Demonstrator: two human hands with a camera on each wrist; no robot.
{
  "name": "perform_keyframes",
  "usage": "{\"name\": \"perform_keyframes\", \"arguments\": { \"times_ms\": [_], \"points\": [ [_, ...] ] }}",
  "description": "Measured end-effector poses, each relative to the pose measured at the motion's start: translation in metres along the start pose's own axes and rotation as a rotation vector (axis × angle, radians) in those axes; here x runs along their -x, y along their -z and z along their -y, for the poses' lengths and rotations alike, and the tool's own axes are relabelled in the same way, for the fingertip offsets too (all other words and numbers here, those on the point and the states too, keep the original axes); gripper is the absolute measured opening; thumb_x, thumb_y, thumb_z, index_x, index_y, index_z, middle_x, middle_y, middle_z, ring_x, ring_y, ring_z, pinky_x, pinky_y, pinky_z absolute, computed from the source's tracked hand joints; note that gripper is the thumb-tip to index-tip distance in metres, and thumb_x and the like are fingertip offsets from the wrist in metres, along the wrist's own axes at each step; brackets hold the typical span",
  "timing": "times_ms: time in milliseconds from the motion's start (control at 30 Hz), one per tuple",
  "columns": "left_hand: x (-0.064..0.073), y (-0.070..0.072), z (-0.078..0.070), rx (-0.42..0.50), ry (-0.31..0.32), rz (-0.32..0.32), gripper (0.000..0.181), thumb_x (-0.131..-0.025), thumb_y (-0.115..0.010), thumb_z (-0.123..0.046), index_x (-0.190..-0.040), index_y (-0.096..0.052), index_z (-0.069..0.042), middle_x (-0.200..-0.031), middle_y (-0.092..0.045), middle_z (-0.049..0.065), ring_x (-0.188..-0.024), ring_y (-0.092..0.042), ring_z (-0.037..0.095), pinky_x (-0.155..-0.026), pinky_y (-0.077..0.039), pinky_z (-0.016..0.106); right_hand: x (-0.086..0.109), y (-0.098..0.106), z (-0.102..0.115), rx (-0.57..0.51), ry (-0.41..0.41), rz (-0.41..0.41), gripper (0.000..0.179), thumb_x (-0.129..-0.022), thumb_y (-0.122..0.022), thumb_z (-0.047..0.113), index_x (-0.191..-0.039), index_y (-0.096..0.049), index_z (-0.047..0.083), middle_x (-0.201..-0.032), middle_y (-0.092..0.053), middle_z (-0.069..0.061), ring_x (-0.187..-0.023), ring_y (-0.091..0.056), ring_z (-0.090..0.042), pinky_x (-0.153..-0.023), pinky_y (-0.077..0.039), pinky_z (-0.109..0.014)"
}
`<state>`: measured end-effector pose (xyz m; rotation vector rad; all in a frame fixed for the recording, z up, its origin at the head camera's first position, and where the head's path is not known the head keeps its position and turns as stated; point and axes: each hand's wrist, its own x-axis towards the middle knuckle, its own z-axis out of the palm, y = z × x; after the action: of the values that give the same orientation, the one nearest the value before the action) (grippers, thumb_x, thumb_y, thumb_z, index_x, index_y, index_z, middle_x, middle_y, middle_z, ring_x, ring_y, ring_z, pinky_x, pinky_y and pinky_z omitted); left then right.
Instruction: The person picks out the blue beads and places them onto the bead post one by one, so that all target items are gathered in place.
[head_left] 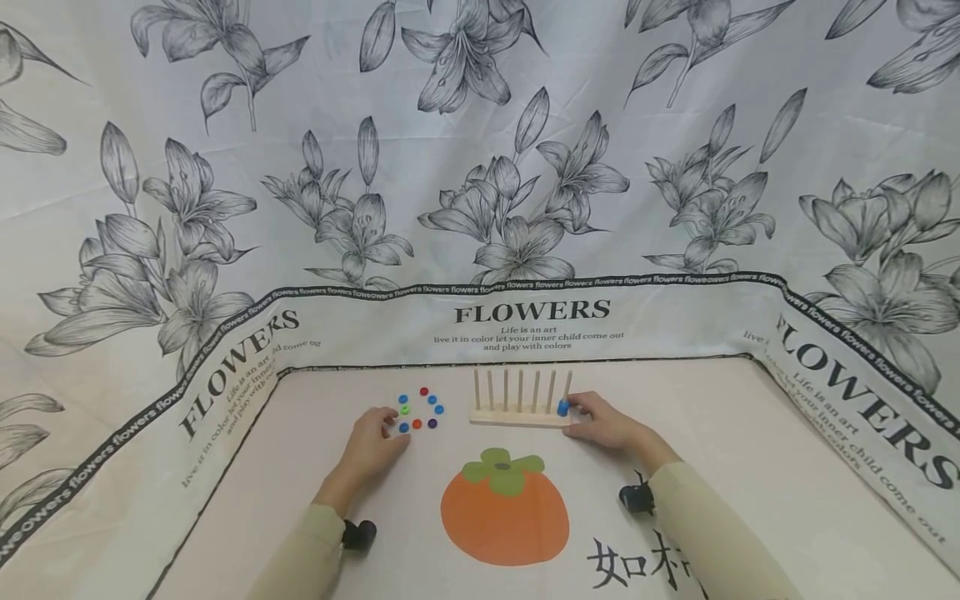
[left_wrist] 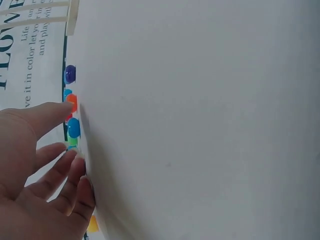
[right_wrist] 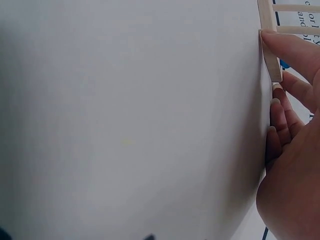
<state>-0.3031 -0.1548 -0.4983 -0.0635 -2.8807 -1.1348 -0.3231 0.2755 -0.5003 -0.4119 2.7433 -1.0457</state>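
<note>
My left hand point(head_left: 375, 439) rests on the cloth beside several small coloured beads, its thumb apart from the loosely bent fingers and nothing gripped. Among the beads are a green one point(head_left: 405, 410), a purple one point(head_left: 432, 423) and an orange one point(head_left: 417, 424); in the left wrist view the thumb tip overlaps the orange bead. A yellow bead point(left_wrist: 92, 223) shows below the fingers there. With thumb and fingers, my right hand point(head_left: 606, 423) grips the right end of a wooden peg rack point(head_left: 517, 416). Blue beads point(head_left: 562, 407) sit low on its rightmost peg.
The cloth underneath carries a printed orange persimmon point(head_left: 504, 521) and black characters point(head_left: 618, 563). Behind the rack rises a flower-printed curtain point(head_left: 525, 329), which also closes off both sides. Each wrist wears a dark camera.
</note>
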Motion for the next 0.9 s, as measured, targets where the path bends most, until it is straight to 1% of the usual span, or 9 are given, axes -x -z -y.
{"name": "perform_keyframes", "arguments": {
  "times_ms": [167, 300, 433, 467, 533, 633, 733, 767, 900],
  "points": [
    [-0.0006, -0.0003, -0.0001, -0.038, -0.002, 0.006, 0.044, -0.092, -0.076, -0.021, -0.130, -0.063, -0.002, -0.117, -0.063, 0.009, -0.097, -0.056, 0.023, -0.085, -0.052, 0.042, -0.0022, -0.0013, -0.0042, -0.009, -0.004, -0.010, 0.073, -0.095, -0.068, 0.034, -0.150, -0.041, -0.004, -0.152, -0.038, -0.026, -0.135, -0.043, -0.046, -0.111, -0.037, -0.061],
    [-0.0028, -0.0006, -0.0005, -0.064, -0.003, -0.009, 0.040, -0.091, -0.076, -0.021, -0.126, -0.065, -0.003, -0.113, -0.063, 0.009, -0.095, -0.056, 0.023, -0.084, -0.052, 0.042, 0.0007, 0.0010, 0.0008, -0.001, -0.004, 0.008, 0.074, -0.095, -0.068, 0.036, -0.151, -0.040, -0.005, -0.152, -0.037, -0.028, -0.136, -0.041, -0.047, -0.112, -0.037, -0.061],
    [-0.0051, -0.0028, -0.0007, -0.083, 0.008, -0.020, 0.035, -0.091, -0.076, -0.021, -0.121, -0.068, -0.004, -0.107, -0.065, 0.008, -0.093, -0.057, 0.023, -0.083, -0.052, 0.042, 0.0041, 0.0033, 0.0054, 0.009, 0.018, 0.010, 0.074, -0.095, -0.068, 0.036, -0.149, -0.040, -0.007, -0.150, -0.037, -0.030, -0.133, -0.041, -0.049, -0.110, -0.038, -0.062],
    [-0.0057, -0.0035, -0.0010, -0.085, 0.013, -0.021, 0.034, -0.091, -0.076, -0.021, -0.120, -0.068, -0.004, -0.104, -0.065, 0.007, -0.092, -0.057, 0.023, -0.082, -0.052, 0.042, 0.0045, 0.0030, 0.0057, 0.004, 0.010, 0.007, 0.074, -0.095, -0.067, 0.035, -0.150, -0.040, -0.006, -0.151, -0.037, -0.029, -0.134, -0.041, -0.048, -0.111, -0.037, -0.061],
    [-0.0068, -0.0051, -0.0013, -0.081, 0.028, -0.022, 0.032, -0.091, -0.077, -0.021, -0.118, -0.069, -0.005, -0.100, -0.064, 0.005, -0.090, -0.057, 0.022, -0.079, -0.051, 0.039, 0.0050, 0.0035, 0.0055, 0.009, 0.024, 0.004, 0.073, -0.096, -0.067, 0.035, -0.149, -0.040, -0.007, -0.150, -0.038, -0.030, -0.133, -0.042, -0.049, -0.110, -0.038, -0.061],
    [-0.0080, -0.0065, -0.0009, -0.070, 0.038, -0.023, 0.029, -0.092, -0.077, -0.020, -0.116, -0.070, -0.006, -0.094, -0.063, 0.003, -0.086, -0.055, 0.021, -0.074, -0.049, 0.037, 0.0047, 0.0028, 0.0049, 0.000, 0.011, -0.002, 0.073, -0.095, -0.067, 0.034, -0.150, -0.040, -0.006, -0.151, -0.038, -0.028, -0.134, -0.042, -0.046, -0.112, -0.037, -0.060],
    [-0.0078, -0.0061, -0.0002, -0.059, 0.035, -0.024, 0.027, -0.092, -0.077, -0.020, -0.114, -0.070, -0.006, -0.091, -0.062, 0.002, -0.084, -0.054, 0.020, -0.072, -0.048, 0.035, 0.0033, 0.0030, 0.0050, -0.001, 0.006, 0.005, 0.074, -0.095, -0.068, 0.034, -0.150, -0.039, -0.006, -0.151, -0.037, -0.029, -0.134, -0.042, -0.048, -0.111, -0.037, -0.061],
    [-0.0076, -0.0059, 0.0000, -0.057, 0.031, -0.025, 0.027, -0.092, -0.077, -0.020, -0.113, -0.070, -0.006, -0.091, -0.062, 0.002, -0.084, -0.054, 0.020, -0.072, -0.047, 0.036, 0.0022, 0.0021, 0.0039, -0.010, -0.006, 0.003, 0.073, -0.095, -0.068, 0.033, -0.151, -0.039, -0.005, -0.152, -0.038, -0.028, -0.135, -0.041, -0.046, -0.112, -0.036, -0.061],
    [-0.0066, -0.0053, 0.0009, -0.061, 0.025, -0.027, 0.022, -0.091, -0.077, -0.020, -0.108, -0.071, -0.007, -0.089, -0.063, 0.002, -0.081, -0.055, 0.019, -0.072, -0.048, 0.036, -0.0018, -0.0001, -0.0034, -0.038, -0.009, -0.003, 0.073, -0.094, -0.069, 0.031, -0.151, -0.040, -0.004, -0.152, -0.038, -0.027, -0.135, -0.042, -0.046, -0.112, -0.036, -0.061]
  ]
}}
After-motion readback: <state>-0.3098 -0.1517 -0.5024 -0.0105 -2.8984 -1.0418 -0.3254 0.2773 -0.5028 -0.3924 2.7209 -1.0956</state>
